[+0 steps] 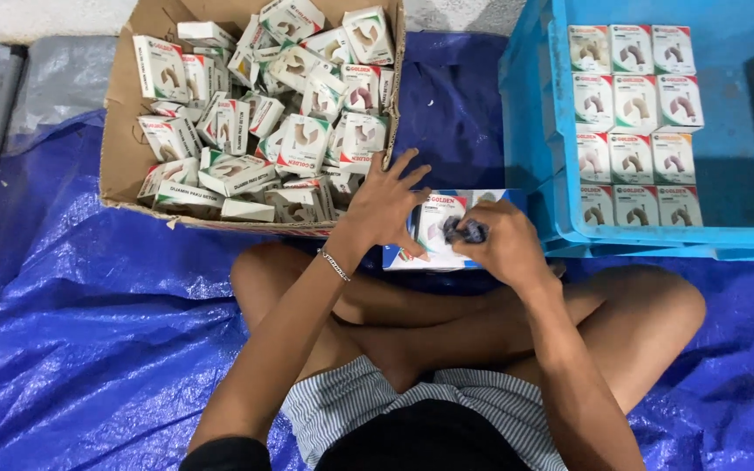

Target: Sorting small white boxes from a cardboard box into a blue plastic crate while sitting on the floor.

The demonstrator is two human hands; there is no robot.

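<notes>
My left hand (385, 206) steadies a small white carton (434, 228) with red and green print, held in front of my crossed legs. My right hand (499, 240) pinches a dark grey fitting (466, 230) against the open side of that carton. A second flat white and blue carton (412, 259) lies just under the held one. A thin bracelet (335, 266) circles my left wrist.
A brown cardboard box (119, 139) at the upper left holds several loose small cartons. A blue plastic crate (525, 105) at the upper right has several of the same cartons (632, 122) stacked in neat rows. A blue tarpaulin (89, 331) covers the floor.
</notes>
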